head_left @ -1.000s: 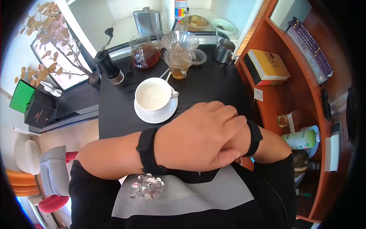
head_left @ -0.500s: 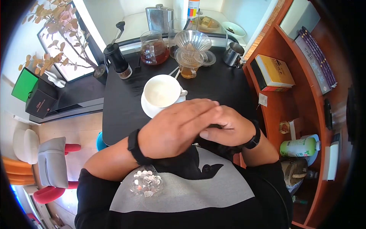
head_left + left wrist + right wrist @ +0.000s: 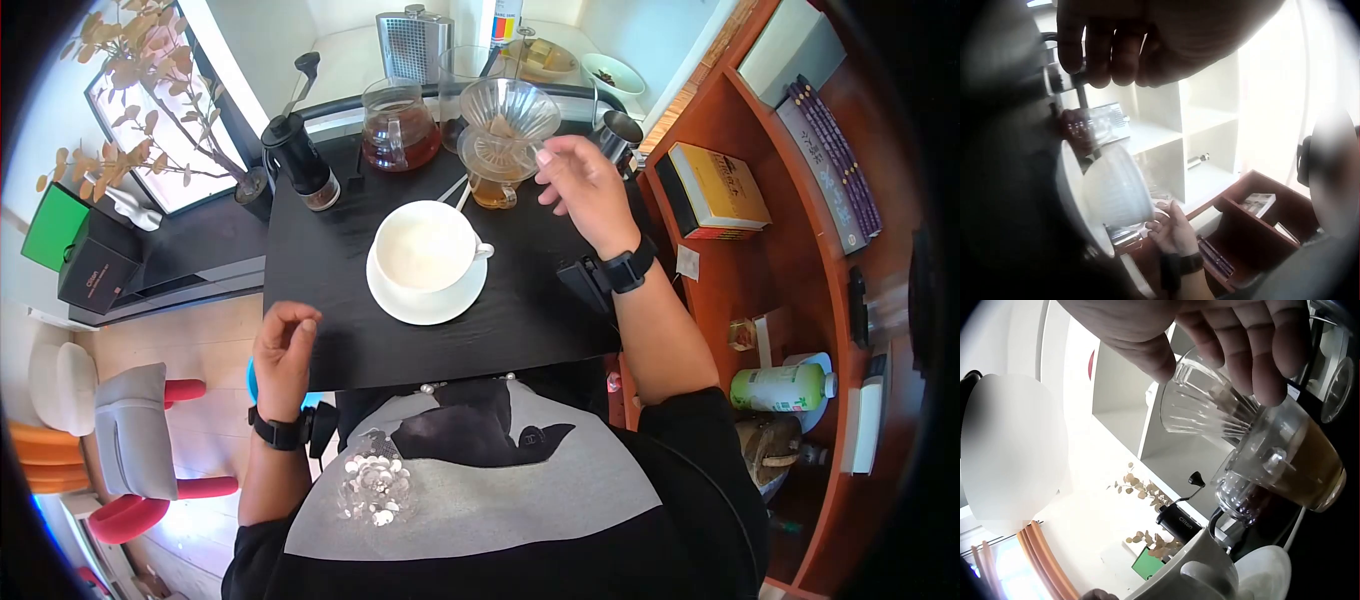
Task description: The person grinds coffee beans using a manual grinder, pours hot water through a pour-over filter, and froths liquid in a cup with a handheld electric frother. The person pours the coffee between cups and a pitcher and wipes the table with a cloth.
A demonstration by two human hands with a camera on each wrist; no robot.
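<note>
My right hand (image 3: 572, 180) hovers beside a clear glass dripper (image 3: 505, 118) that sits on a glass cup of amber liquid (image 3: 493, 188). Its fingers (image 3: 1244, 344) hang loosely curled just over the dripper's rim (image 3: 1210, 406) and hold nothing. My left hand (image 3: 285, 342) is at the near left edge of the black table (image 3: 330, 270), fingers loosely curled and empty. A white cup (image 3: 425, 248) on a white saucer (image 3: 425, 295) stands between the hands. In the left wrist view that cup (image 3: 1116, 187) shows side-on below my fingers (image 3: 1104, 44).
A glass carafe of dark tea (image 3: 400, 125), a black hand grinder (image 3: 297, 152) and a metal pitcher (image 3: 615, 130) stand along the table's far side. A wooden shelf on the right holds a yellow book (image 3: 718, 185) and a green bottle (image 3: 785, 385). Chairs are down at the left.
The hands were clasped together near my body. They have parted: the right went forward to the dripper, the left dropped to the table's near left edge.
</note>
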